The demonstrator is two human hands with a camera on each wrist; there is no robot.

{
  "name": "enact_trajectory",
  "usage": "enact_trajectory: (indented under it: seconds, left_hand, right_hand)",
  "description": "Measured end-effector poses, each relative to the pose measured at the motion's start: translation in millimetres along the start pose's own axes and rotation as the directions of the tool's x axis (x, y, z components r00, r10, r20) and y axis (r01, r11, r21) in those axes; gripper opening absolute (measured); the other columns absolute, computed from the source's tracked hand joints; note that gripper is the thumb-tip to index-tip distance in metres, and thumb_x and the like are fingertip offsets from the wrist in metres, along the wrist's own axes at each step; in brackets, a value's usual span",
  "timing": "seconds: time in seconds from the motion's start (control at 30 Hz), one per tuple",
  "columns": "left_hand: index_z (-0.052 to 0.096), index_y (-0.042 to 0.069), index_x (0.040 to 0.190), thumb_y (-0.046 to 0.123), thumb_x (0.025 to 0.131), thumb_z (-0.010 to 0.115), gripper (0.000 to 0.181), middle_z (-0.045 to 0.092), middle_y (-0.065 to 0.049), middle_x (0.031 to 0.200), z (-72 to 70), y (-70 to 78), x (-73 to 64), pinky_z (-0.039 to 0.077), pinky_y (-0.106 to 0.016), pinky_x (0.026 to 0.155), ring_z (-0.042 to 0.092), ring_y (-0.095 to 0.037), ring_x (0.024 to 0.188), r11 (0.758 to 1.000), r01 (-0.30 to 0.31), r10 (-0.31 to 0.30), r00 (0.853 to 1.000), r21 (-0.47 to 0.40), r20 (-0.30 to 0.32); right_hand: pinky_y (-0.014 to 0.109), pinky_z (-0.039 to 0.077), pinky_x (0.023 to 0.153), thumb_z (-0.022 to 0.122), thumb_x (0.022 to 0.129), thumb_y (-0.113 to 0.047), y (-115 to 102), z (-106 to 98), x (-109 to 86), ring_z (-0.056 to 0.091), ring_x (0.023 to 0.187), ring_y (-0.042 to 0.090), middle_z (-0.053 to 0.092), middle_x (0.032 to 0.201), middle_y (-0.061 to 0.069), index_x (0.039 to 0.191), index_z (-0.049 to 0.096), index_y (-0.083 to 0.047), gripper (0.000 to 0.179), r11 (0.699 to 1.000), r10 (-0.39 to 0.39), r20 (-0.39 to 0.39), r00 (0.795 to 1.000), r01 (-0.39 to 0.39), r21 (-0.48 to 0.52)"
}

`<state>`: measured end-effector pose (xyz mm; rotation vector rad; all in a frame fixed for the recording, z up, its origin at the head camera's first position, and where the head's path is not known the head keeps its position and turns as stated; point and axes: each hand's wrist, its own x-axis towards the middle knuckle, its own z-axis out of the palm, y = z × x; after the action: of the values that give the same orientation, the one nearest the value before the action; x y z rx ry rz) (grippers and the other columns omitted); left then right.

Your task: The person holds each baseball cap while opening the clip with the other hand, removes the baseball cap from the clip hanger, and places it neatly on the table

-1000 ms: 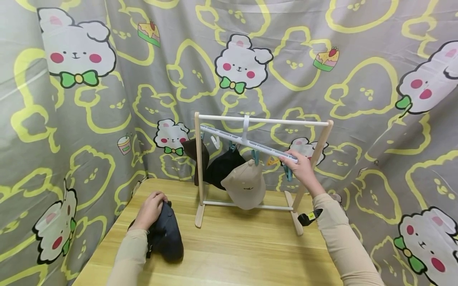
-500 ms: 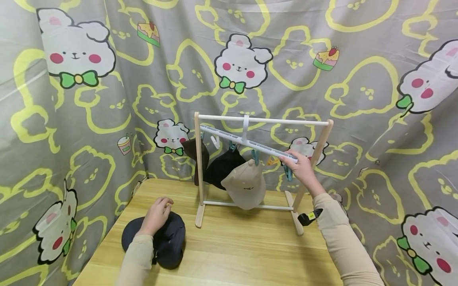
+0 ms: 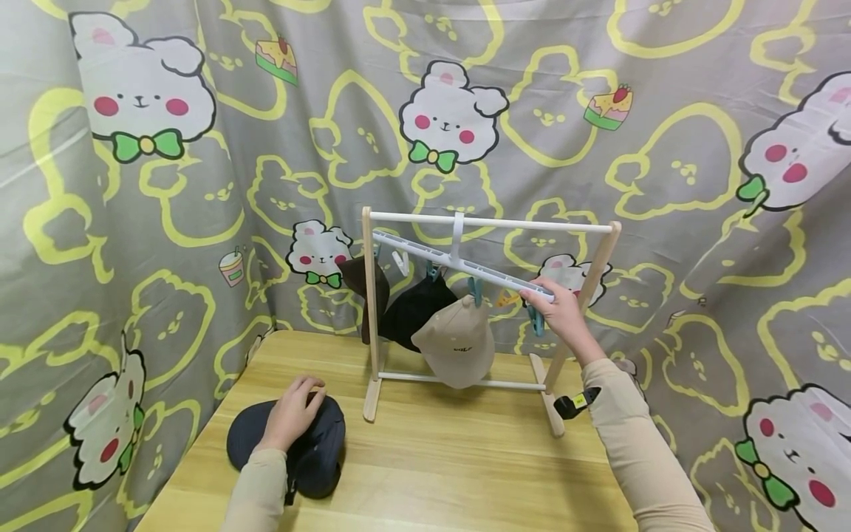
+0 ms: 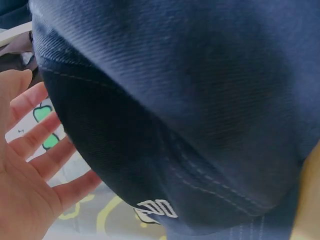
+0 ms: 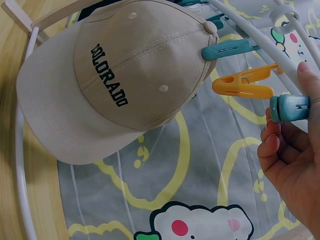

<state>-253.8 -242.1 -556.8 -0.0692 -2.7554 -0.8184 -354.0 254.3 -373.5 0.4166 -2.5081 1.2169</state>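
A navy baseball cap (image 3: 326,440) lies on the wooden table at the front left. My left hand (image 3: 291,414) is over it; in the left wrist view its fingers are spread beside the cap's edge. With thumb and fingers, my right hand (image 3: 561,314) grips the low right end of a light-grey clip hanger (image 3: 425,255), which tilts down to the right. From its clips hang a beige cap (image 3: 455,343) lettered COLORADO, a black cap (image 3: 412,314) and a dark brown cap (image 3: 355,277). Near my right fingers are a yellow clip (image 5: 242,85) and a teal clip (image 5: 290,107).
The hanger hooks over the top bar (image 3: 532,224) of a small wooden rack, whose feet (image 3: 372,399) stand on the table (image 3: 452,458). A white clip (image 3: 400,263) hangs near the hanger's left end. A patterned curtain (image 3: 572,170) surrounds the table.
The navy cap now lies flatter with its brim showing at the left. My left hand has loosened from it and shifted slightly right and down. My right hand holds its place.
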Motion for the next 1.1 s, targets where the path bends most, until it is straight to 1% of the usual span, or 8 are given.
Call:
enact_trajectory:
  seconds: [0.13,0.3,0.43,0.5,0.6,0.77,0.97,1.1]
  left_hand:
    - [0.067,0.017,0.113,0.035,0.097,0.058,0.025,0.062,-0.01,0.124,3.1,-0.4,-4.5,0.051,-0.053,0.087,0.063,-0.032,0.109,1.0,-0.007,0.007,1.0,0.019,-0.024]
    - [0.069,0.015,0.11,0.034,0.095,0.063,0.025,0.065,-0.012,0.119,6.6,-1.5,-11.2,0.05,-0.054,0.088,0.064,-0.034,0.106,0.998,-0.032,0.036,0.996,0.054,-0.084]
    - [0.07,0.015,0.111,0.039,0.093,0.064,0.03,0.066,-0.014,0.119,9.9,-2.9,-17.3,0.046,-0.059,0.092,0.061,-0.037,0.111,0.997,-0.014,0.022,0.994,0.074,-0.104]
    - [0.068,0.015,0.114,0.045,0.093,0.063,0.037,0.064,-0.015,0.122,11.6,-3.3,-20.3,0.042,-0.063,0.094,0.057,-0.039,0.116,0.997,0.015,-0.008,0.996,0.075,-0.094]
    - [0.065,0.017,0.122,0.056,0.091,0.058,0.051,0.059,-0.018,0.131,14.3,-3.9,-23.9,0.036,-0.069,0.096,0.05,-0.043,0.123,0.995,0.068,-0.064,0.996,0.074,-0.057]
    - [0.058,0.02,0.133,0.069,0.087,0.054,0.068,0.048,-0.019,0.143,18.5,-3.2,-27.5,0.025,-0.075,0.101,0.04,-0.047,0.132,0.989,0.138,-0.139,0.99,0.062,0.02]
    - [0.055,0.022,0.136,0.073,0.08,0.059,0.076,0.044,-0.019,0.147,22.2,-0.7,-30.9,0.018,-0.077,0.104,0.036,-0.047,0.135,0.985,0.162,-0.165,0.984,0.062,0.061]
    - [0.055,0.024,0.136,0.081,0.074,0.057,0.084,0.044,-0.019,0.147,23.5,-0.6,-32.0,0.016,-0.079,0.103,0.036,-0.046,0.136,0.983,0.162,-0.17,0.982,0.089,0.082]
  right_hand:
    - [0.028,0.048,0.064,0.061,0.094,-0.044,0,0,0.5,0.056,0.072,0.017,0.064,0.092,0.012,0.11,0.065,-0.011,0.037,1.0,0.004,0.002,1.0,-0.004,0.001]
    - [0.028,0.048,0.065,0.062,0.094,-0.044,-1,1,0.6,0.056,0.073,0.018,0.064,0.093,0.013,0.11,0.065,-0.01,0.037,1.0,0.006,0.003,1.0,-0.006,0.001]
    - [0.028,0.048,0.065,0.061,0.094,-0.044,-1,0,0.7,0.056,0.074,0.018,0.064,0.094,0.013,0.11,0.065,-0.01,0.038,1.0,0.005,0.004,1.0,-0.005,0.001]
    - [0.028,0.047,0.065,0.061,0.094,-0.044,-1,0,1.0,0.056,0.074,0.018,0.064,0.094,0.013,0.111,0.065,-0.01,0.037,1.0,0.005,0.004,1.0,-0.005,-0.001]
    - [0.028,0.047,0.064,0.062,0.094,-0.043,0,0,1.3,0.055,0.073,0.018,0.064,0.094,0.013,0.11,0.065,-0.01,0.037,1.0,0.002,0.0,1.0,-0.002,-0.005]
    - [0.028,0.047,0.063,0.062,0.094,-0.042,-1,1,0.8,0.055,0.071,0.017,0.064,0.092,0.012,0.109,0.065,-0.011,0.035,1.0,-0.002,-0.004,1.0,0.002,-0.012]
    - [0.028,0.046,0.063,0.062,0.094,-0.042,0,1,-0.4,0.054,0.07,0.015,0.063,0.09,0.011,0.109,0.065,-0.01,0.035,1.0,-0.008,-0.015,1.0,0.008,-0.016]
    - [0.027,0.045,0.061,0.062,0.094,-0.043,1,1,-0.8,0.054,0.068,0.014,0.063,0.087,0.009,0.107,0.065,-0.01,0.036,1.0,-0.023,-0.029,0.999,0.023,-0.008]
